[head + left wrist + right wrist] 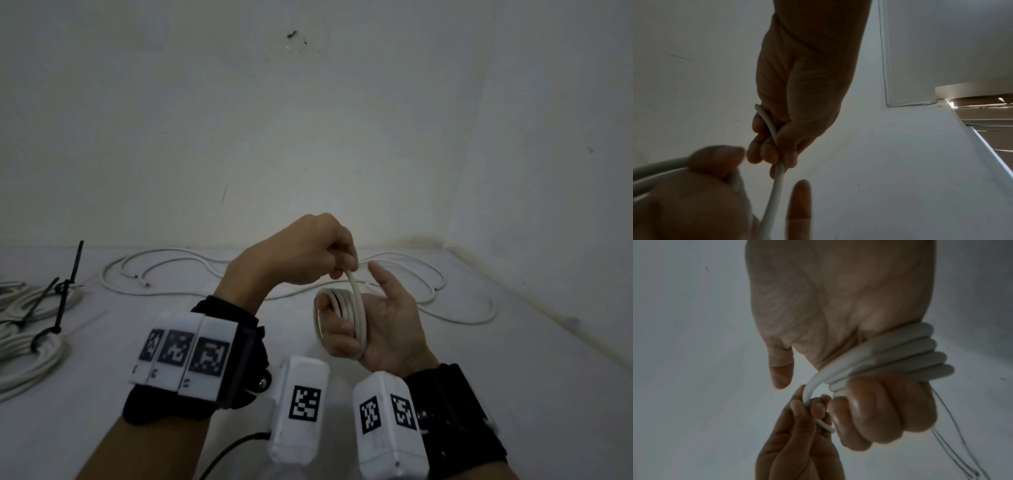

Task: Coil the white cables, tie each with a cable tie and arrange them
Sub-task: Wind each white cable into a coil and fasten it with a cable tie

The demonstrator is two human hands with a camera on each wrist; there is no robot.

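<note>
Cable (pixel 346 308): smooth white round loops coiled round right hand (pixel 380 325).

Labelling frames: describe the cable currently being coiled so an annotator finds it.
Centre of the head view, in the right hand. The coil loops round its fingers, end pinched by the left hand; unlike the black-tied bundles at left, it is untied.

Head view downward; wrist views close.
</note>
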